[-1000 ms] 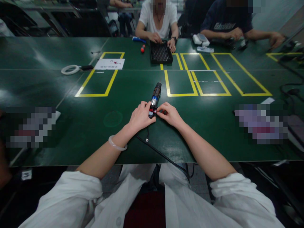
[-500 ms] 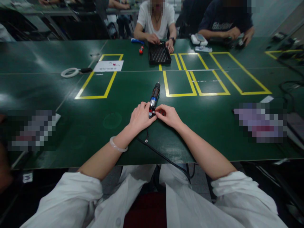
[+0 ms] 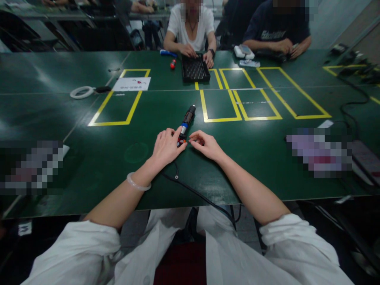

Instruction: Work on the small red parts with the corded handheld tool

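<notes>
A slim cylindrical tool (image 3: 188, 116) that looks like an opened electric screwdriver lies on the green table, its black tip pointing away from me. Behind the tip it has a blue and silver section, then small red and black parts (image 3: 181, 141) at the near end. My left hand (image 3: 168, 145) is closed around that near end, thumb on the right side. Just right of it, a small gap apart, is my right hand (image 3: 206, 145), its thumb and fingertips drawn together. Whether anything small is in them I cannot make out. A black cord (image 3: 196, 190) with a small ring end (image 3: 176, 177) beside it runs over the table edge.
Across the table (image 3: 166, 194), a person in white (image 3: 191, 23) handles a black tray (image 3: 196, 73); another in dark clothing sits to the right. Yellow tape outlines (image 3: 222, 119), a paper sheet (image 3: 133, 84), a coiled white cable (image 3: 81, 92) and a red-handled item (image 3: 173, 64) lie ahead. Blurred-out items flank me.
My right hand has come away from the tool's near end, leaving a small gap. The tool and left hand have shifted slightly left, and the whole view has also shifted a little.
</notes>
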`<move>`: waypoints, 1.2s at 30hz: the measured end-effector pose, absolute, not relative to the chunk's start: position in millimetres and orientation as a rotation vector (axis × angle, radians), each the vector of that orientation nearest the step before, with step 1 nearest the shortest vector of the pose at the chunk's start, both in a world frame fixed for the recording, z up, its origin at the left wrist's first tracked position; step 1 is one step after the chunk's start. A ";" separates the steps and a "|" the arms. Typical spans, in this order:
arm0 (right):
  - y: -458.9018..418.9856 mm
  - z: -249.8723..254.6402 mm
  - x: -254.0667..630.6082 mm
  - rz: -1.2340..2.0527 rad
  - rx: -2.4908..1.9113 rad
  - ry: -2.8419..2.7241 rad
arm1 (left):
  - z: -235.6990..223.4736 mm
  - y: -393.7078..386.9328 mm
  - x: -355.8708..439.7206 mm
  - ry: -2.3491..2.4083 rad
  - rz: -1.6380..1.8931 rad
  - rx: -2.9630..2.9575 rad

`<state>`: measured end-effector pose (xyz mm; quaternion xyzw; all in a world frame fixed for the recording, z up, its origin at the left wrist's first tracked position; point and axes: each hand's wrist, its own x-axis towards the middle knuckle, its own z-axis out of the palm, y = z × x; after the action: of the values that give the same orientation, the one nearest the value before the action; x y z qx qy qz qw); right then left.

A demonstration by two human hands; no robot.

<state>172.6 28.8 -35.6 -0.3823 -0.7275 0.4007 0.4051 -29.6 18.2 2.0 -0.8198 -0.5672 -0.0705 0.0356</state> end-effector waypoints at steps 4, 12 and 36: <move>29.9 -35.8 173.2 0.984 -0.989 -1.838 | 1.3 21.8 -48.7 -1.757 -0.163 -2.479; 27.1 -33.5 172.4 1.011 -1.016 -1.848 | 7.3 32.0 -119.6 -1.987 -0.051 -2.327; 27.8 -35.5 172.9 1.033 -1.030 -1.864 | 9.1 70.7 -277.7 -2.163 -0.093 -1.913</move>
<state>172.9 27.8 -35.5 -0.4028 -0.7293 0.4041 0.3777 -277.7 70.7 9.1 -0.6570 -0.7426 -0.0319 0.1259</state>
